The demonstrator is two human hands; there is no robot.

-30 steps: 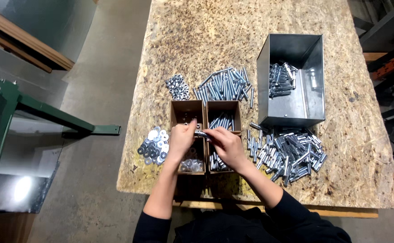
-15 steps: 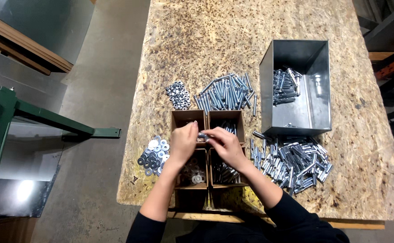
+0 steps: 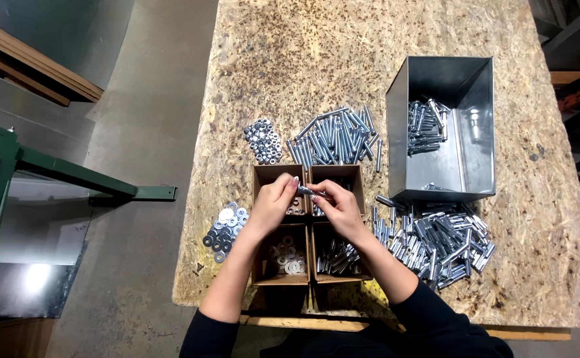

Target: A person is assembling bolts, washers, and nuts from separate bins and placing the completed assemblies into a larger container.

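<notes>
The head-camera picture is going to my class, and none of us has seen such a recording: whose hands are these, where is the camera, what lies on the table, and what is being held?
There is no machine here. A person wears one camera on the head, so you look straight down at their own two bare hands over a rough chipboard workbench. The left hand and the right hand meet over a set of four small brown cardboard boxes and together hold one silver metal bolt. On the table lie a heap of long silver bolts, a small cluster of silver nuts, a pile of flat washers at the left edge, and a big heap of shorter bolts on the right. An open grey metal bin holds more bolts.
</notes>
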